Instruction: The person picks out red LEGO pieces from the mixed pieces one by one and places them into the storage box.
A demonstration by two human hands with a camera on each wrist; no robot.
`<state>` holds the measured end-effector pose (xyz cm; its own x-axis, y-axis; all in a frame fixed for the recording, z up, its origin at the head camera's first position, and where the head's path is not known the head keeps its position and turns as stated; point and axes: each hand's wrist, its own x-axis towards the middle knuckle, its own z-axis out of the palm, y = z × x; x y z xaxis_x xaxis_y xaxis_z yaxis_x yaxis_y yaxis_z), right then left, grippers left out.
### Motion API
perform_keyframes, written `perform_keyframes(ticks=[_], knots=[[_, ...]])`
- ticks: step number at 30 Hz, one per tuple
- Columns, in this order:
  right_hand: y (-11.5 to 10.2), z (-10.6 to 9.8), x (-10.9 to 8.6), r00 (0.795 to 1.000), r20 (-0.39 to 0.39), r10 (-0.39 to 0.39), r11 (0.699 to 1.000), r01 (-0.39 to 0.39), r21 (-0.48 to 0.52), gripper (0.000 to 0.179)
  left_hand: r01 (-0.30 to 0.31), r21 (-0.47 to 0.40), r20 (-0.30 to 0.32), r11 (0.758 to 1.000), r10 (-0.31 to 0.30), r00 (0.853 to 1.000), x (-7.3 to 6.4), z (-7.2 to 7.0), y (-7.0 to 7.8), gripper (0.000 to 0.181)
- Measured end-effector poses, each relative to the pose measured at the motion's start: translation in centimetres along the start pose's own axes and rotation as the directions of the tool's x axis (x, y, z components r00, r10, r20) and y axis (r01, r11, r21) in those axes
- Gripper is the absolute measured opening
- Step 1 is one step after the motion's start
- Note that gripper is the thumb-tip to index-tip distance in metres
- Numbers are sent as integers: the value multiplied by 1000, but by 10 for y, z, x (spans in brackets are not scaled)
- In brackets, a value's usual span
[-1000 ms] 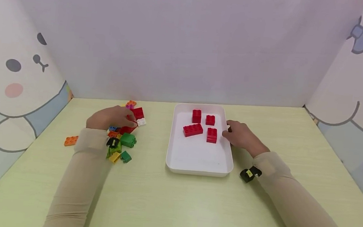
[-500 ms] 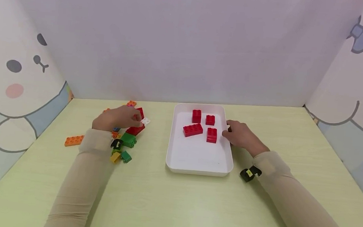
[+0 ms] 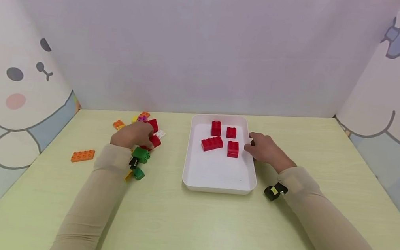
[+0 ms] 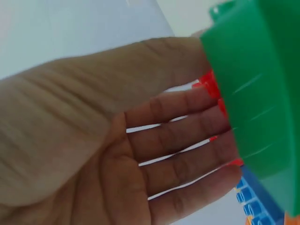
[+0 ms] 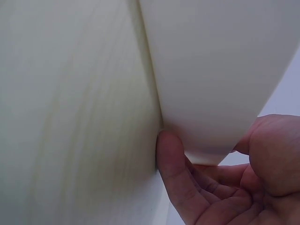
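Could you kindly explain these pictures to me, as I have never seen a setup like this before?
There is no robot here: a person works with two bare hands. The wide view is from a camera on the head; the two close views are from small black cameras on the wrists. On the pale table stands a white tray with four red bricks inside. Left of it lies a cluster of loose coloured bricks, with an orange brick farther left. The right hand pinches the tray's right wall. The left hand is at another red brick; whether it grips it is unclear, as a green brick blocks part of the left wrist view.
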<state>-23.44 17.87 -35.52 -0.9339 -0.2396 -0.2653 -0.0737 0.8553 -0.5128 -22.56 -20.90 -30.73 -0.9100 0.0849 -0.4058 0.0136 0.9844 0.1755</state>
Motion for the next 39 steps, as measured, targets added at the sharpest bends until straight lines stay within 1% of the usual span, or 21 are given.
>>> perform_keyframes(ticks=[6,13,19,22,26,29,31,33,35,37,39], knots=[[2,1,2,1000,-3,-6,1000,6,-3,58,-43,19,10,999,42,999,4,6,4,45],[2,0,2,1000,-6,-8,1000,8,-4,58,-37,46,29,998,35,999,7,7,9,53],[3,0,2,1000,-17,-20,1000,20,-8,55,-38,79,37,996,35,999,10,7,13,53],[3,0,3,1000,-19,-23,1000,22,-7,54,-58,87,28,995,55,998,10,8,14,54],[3,1,2,1000,-17,-20,1000,20,-4,55,-115,98,-10,988,117,993,8,5,11,46],[2,1,2,1000,-21,-19,1000,19,-6,54,-176,103,-64,979,183,981,3,-2,5,36],[2,2,2,1000,-21,-21,1000,21,-6,54,-218,84,-114,972,227,967,-2,-8,2,33],[2,1,1,1000,-20,-22,1000,21,-5,55,-254,55,-164,966,259,952,-8,-15,0,35],[1,1,1,1000,-20,-23,1000,23,-5,56,-280,31,-218,959,280,935,-13,-22,0,39],[1,1,1,1000,-20,-24,1000,24,-7,56,-289,4,-264,957,280,923,-19,-28,2,45],[2,1,0,1000,-19,-24,1000,24,-7,56,-305,-8,-295,952,289,911,-26,-34,3,49]])
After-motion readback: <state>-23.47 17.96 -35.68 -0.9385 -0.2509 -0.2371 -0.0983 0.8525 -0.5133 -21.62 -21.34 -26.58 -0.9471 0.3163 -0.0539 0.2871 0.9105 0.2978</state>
